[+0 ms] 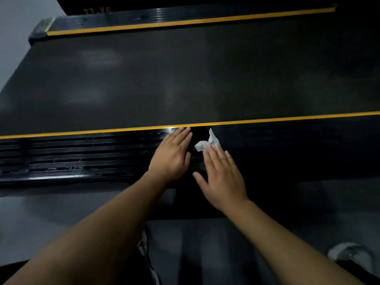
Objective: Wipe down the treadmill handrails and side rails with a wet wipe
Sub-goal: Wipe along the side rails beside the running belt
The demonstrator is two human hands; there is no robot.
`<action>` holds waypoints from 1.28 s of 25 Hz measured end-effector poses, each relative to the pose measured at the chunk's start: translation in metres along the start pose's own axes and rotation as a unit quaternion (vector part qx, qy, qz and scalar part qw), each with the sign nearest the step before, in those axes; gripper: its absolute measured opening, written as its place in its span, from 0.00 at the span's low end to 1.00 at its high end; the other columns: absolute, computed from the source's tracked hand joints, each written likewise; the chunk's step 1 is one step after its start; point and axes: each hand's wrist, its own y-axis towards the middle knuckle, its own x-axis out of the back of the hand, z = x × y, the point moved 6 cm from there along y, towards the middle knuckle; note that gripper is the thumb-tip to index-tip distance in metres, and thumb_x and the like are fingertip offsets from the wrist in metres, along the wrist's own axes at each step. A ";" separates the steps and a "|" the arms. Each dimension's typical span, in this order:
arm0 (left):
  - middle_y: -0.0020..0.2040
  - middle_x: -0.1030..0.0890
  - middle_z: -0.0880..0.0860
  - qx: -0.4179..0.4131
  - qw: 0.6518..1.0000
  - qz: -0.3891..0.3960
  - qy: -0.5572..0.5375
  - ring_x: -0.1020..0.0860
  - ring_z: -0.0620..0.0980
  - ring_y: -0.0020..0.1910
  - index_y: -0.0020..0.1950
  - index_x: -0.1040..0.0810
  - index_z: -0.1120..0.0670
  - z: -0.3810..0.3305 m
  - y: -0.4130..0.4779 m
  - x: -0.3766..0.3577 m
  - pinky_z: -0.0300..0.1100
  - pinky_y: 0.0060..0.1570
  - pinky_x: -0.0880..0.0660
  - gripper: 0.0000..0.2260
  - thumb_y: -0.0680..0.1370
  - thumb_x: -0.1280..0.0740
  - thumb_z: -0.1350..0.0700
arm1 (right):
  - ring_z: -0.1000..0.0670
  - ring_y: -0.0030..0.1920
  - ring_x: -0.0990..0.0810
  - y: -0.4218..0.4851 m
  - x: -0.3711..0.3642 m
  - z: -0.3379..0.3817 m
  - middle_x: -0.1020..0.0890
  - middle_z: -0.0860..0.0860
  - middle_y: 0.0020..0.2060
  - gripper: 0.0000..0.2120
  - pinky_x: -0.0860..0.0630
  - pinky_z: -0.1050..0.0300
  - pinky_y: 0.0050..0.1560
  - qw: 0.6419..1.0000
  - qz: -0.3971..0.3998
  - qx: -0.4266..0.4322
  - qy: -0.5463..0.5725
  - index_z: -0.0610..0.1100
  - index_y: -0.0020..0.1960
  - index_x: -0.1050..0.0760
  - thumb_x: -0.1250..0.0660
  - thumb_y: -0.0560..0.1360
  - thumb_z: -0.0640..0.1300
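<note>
Black ribbed plastic runs the length of the near rail (pixel 82 157), and its left stretch shines in streaks, which I take for wet, wiped ground. Next along, the left hand (pixel 171 154) lies flat on the ribs with fingers straight and together, reaching up to the yellow stripe (pixel 82 132); it holds nothing and seems only to brace. Just right of it sits the wipe (pixel 205 141), a crumpled white wad on the rail, one corner sticking up toward the stripe. The right hand (pixel 223 177) comes over it from below, fingers stretched out and slightly spread, their tips pressing on the wad's near edge rather than curling round it, so nothing is pinched. Right of that hand the rail looks dull and dark, so I judge the work should go that way. To do it well, the wipe wants spreading flatter under the palm, since a bunched wad touches only a few ribs. Strokes should follow the grooves lengthwise, with firm, even pressure, and overlap from the stripe down to the outer edge. With only fingertips on it, the wad may slip out or roll, so more of the hand ought to cover it. The belt (pixel 185 79) and far rail (pixel 144 16) lie beyond, apart from both hands.
</note>
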 end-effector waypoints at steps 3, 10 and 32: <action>0.78 0.31 0.59 0.002 1.000 -0.002 -0.005 0.37 0.56 0.80 0.77 0.30 0.62 -0.001 -0.002 0.001 0.48 0.80 0.46 0.29 0.79 0.47 0.49 | 0.43 0.82 0.43 -0.020 -0.012 0.029 0.38 0.42 0.81 0.37 0.45 0.43 0.80 0.997 0.014 0.071 -0.033 0.37 0.81 0.41 0.50 0.82 0.62; 0.78 0.31 0.59 0.004 1.000 0.004 0.003 0.37 0.57 0.80 0.77 0.30 0.61 -0.001 -0.001 0.000 0.51 0.80 0.43 0.30 0.78 0.47 0.49 | 0.42 0.81 0.41 -0.037 -0.006 0.014 0.37 0.40 0.80 0.36 0.45 0.43 0.78 0.998 -0.014 0.054 -0.031 0.37 0.80 0.38 0.47 0.82 0.61; 0.79 0.33 0.58 0.003 1.000 0.008 0.018 0.38 0.56 0.80 0.79 0.32 0.60 0.000 0.000 -0.002 0.52 0.80 0.43 0.30 0.79 0.47 0.48 | 0.45 0.81 0.41 -0.012 0.013 -0.059 0.38 0.44 0.80 0.36 0.49 0.43 0.79 0.998 0.005 -0.021 -0.061 0.38 0.80 0.39 0.51 0.82 0.63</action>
